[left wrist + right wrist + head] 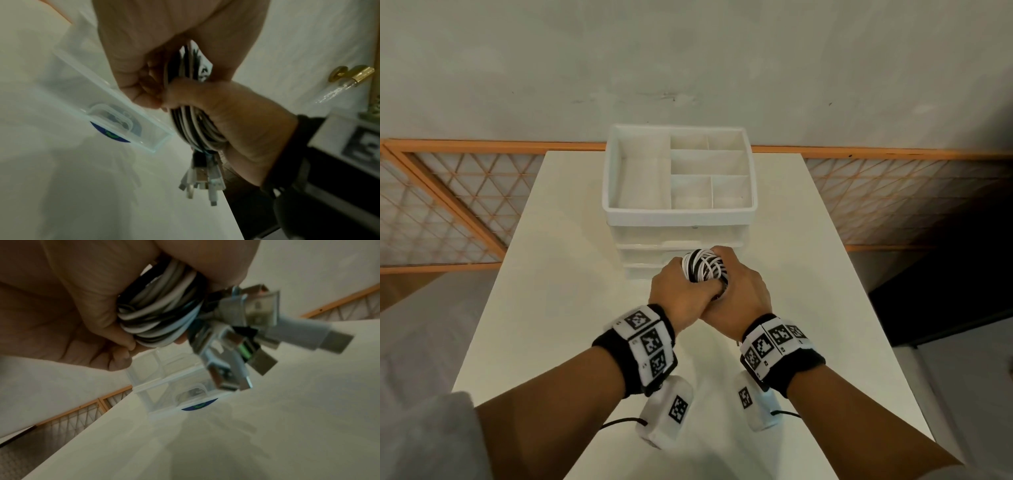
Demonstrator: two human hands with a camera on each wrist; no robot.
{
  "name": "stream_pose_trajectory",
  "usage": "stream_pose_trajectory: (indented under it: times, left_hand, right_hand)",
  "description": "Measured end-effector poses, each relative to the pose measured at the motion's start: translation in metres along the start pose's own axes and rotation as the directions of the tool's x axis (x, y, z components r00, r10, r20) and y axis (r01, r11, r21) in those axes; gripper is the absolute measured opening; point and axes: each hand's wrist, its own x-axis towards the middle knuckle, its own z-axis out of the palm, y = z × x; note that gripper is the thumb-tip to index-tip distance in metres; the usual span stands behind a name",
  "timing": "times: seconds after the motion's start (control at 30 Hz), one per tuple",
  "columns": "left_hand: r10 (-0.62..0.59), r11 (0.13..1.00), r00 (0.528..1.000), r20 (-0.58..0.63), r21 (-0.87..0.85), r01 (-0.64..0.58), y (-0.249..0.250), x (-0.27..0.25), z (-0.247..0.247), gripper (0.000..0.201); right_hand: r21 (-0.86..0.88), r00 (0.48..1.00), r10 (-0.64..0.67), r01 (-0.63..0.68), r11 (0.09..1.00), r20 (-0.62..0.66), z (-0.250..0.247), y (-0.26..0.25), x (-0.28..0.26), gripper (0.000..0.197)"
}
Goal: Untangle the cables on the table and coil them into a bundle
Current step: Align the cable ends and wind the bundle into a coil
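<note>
Currently both hands hold the cables point(703, 267) together above the surface point(571, 308), just in front of the drawer unit point(678, 240). The left hand point(676, 296) has its grip curled round the coil from one side; the right hand point(739, 291) has its grip wrapped round the other side, with the thumb lying across the strands in the left wrist view. The black and white strands are already wound into a compact bundle, so the untangling step appears complete and the coiling step close to finished. A two-handed hold of this kind probably keeps the loops from springing apart.

The plugs point(246, 331) hang loose below the coil in a cluster, not tucked in. Judged from this, the loose ends may still need securing, or the bundle could unwind when released.

Containers: the drawer unit carries an open tray point(751, 205) on top, divided into one long compartment and several smaller ones; no contents are visible in them. The bottom clear drawer point(164, 395) shows a small clear box and a blue round label, whose contents cannot be identified. No cable lies loose on the surface.
</note>
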Motion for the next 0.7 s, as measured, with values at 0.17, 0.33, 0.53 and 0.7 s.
stream_pose_trajectory:
  times: [0.17,0.33,0.53,0.7]
  left_hand:
    - [-0.009,0.998,0.994,-0.113,0.062,0.016,0.002,0.0,0.008,0.042]
    - [-0.067,0.99,0.996,-0.062,0.117,0.073,-0.003,0.004,0.005,0.037]
    - [-0.163,0.984,0.952,0.258,-0.03,0.176,-0.007,0.01,-0.011,0.041]
    - [-0.196,0.85,0.904,0.38,-0.394,0.35,-0.016,0.024,-0.025,0.038]
  right_hand:
    - [-0.031,1.0,0.005,-0.004,1.0,0.021,0.0,-0.003,-0.001,0.08]
    - [-0.068,0.997,0.056,-0.052,0.996,0.059,0.004,-0.003,0.001,0.075]
    - [-0.109,0.995,0.095,-0.09,0.99,0.039,0.002,0.004,0.001,0.079]
    - [-0.057,0.986,0.16,-0.163,0.985,-0.045,-0.013,0.018,0.007,0.078]
